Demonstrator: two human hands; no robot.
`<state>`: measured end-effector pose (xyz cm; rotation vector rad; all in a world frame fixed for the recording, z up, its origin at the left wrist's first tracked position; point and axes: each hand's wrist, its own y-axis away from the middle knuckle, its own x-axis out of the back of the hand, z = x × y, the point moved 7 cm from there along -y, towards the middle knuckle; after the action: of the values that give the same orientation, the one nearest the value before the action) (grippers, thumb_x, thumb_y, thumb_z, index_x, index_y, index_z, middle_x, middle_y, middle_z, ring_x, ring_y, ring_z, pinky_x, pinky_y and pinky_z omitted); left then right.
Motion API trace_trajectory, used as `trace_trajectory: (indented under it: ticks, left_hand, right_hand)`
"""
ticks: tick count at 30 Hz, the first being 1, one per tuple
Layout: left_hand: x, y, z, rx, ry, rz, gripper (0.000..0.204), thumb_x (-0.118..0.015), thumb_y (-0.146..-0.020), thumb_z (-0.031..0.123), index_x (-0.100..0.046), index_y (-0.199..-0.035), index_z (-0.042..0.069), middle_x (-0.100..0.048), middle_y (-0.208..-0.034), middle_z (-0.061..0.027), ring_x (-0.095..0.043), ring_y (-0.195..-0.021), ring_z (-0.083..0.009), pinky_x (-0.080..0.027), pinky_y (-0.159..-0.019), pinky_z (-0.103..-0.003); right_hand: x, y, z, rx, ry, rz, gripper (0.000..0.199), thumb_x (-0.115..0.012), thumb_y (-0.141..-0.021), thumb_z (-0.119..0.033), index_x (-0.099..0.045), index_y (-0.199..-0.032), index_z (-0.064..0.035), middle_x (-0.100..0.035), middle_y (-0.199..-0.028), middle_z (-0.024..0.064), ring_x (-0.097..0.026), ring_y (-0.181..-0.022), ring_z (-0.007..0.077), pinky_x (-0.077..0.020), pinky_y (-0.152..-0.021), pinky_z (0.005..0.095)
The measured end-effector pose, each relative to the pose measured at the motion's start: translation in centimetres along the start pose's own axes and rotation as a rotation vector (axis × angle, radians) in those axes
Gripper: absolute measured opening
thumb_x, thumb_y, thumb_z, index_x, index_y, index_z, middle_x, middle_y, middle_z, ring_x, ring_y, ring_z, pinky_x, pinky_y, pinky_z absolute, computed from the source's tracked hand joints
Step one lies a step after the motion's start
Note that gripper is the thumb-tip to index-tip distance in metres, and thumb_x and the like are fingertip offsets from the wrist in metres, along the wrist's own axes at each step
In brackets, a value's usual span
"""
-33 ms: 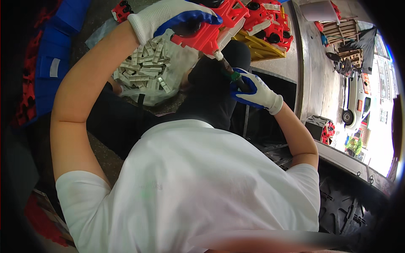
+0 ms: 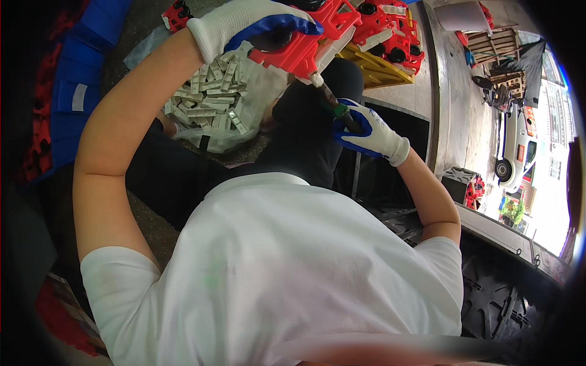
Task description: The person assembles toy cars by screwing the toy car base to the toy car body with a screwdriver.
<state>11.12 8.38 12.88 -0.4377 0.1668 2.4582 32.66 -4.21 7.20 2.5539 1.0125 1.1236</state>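
Observation:
My gloved left hand (image 2: 247, 25), white with a blue palm, is closed on a red toy truck (image 2: 294, 56) at the top of the view. The truck has black wheels and a white strip along one side. Below and to the right, my gloved right hand (image 2: 373, 135) grips a screwdriver-like tool (image 2: 347, 116) with a dark handle and a green collar. Its far end points up at the white part on the truck's lower edge; whether it touches is hard to make out. The truck is held above my dark-trousered knee.
A clear plastic bag (image 2: 226, 141) of white strips lies on the floor to the left. Blue bins (image 2: 76, 91) with red parts line the left edge. More red toy trucks (image 2: 394, 46) rest in a yellow crate (image 2: 378, 68). Black crates (image 2: 397, 131) stand at my right.

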Motion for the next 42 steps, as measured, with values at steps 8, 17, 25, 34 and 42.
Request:
trace_trajectory:
  ticks: [8,17,25,34,42]
  left_hand:
    - [1.3,-2.5,-1.7,0.201,-0.140,-0.009,0.050,-0.071,-0.077,0.008,-0.052,-0.123,0.005,-0.061,-0.100,-0.0054,-0.057,-0.085,-0.0115,-0.048,-0.070,-0.024]
    - [1.1,-3.4,-0.7,-0.317,-0.123,-0.254,0.046,-0.069,-0.081,0.013,-0.053,-0.123,0.006,-0.059,-0.107,-0.0048,-0.056,-0.096,-0.0116,-0.044,-0.083,-0.022]
    - [-2.0,0.8,-13.0,0.143,0.677,-0.294,0.041,-0.058,-0.092,0.025,-0.047,-0.126,0.005,-0.057,-0.116,-0.0051,-0.057,-0.100,-0.0131,-0.047,-0.088,-0.030]
    - [-6.3,4.8,-12.5,0.113,0.303,0.215,0.020,-0.064,-0.084,0.008,-0.060,-0.102,0.001,-0.065,-0.094,-0.0056,-0.061,-0.084,-0.0094,-0.049,-0.074,-0.021]
    - [-5.2,3.2,-13.9,0.038,0.097,0.178,0.030,-0.069,-0.082,0.018,-0.058,-0.102,-0.001,-0.064,-0.091,-0.0068,-0.062,-0.084,-0.0122,-0.049,-0.076,-0.025]
  right_hand:
    - [-0.6,-1.4,2.2,0.056,0.142,0.071,0.060,-0.073,-0.075,-0.013,-0.048,-0.128,-0.0029,-0.059,-0.111,0.0104,-0.056,-0.105,0.0225,-0.0400,-0.098,0.0329]
    - [-0.2,-1.1,0.2,0.081,-0.108,0.086,0.041,-0.067,-0.081,-0.013,-0.055,-0.118,-0.0031,-0.060,-0.115,0.0084,-0.059,-0.092,0.0127,-0.0465,-0.085,0.0282]
    - [-0.6,-3.7,-1.6,0.035,-0.639,0.174,0.035,-0.068,-0.081,-0.008,-0.054,-0.112,-0.0012,-0.060,-0.093,0.0037,-0.058,-0.073,0.0092,-0.0486,-0.062,0.0227]
    - [-3.9,-4.1,-5.2,0.091,-0.366,0.289,0.045,-0.070,-0.078,-0.014,-0.050,-0.118,-0.0027,-0.059,-0.108,0.0090,-0.058,-0.099,0.0169,-0.0478,-0.086,0.0314]
    - [-4.3,-4.9,-3.1,0.024,-0.568,0.328,0.048,-0.072,-0.077,-0.023,-0.054,-0.115,-0.0016,-0.062,-0.104,0.0150,-0.061,-0.098,0.0257,-0.0491,-0.083,0.0341]
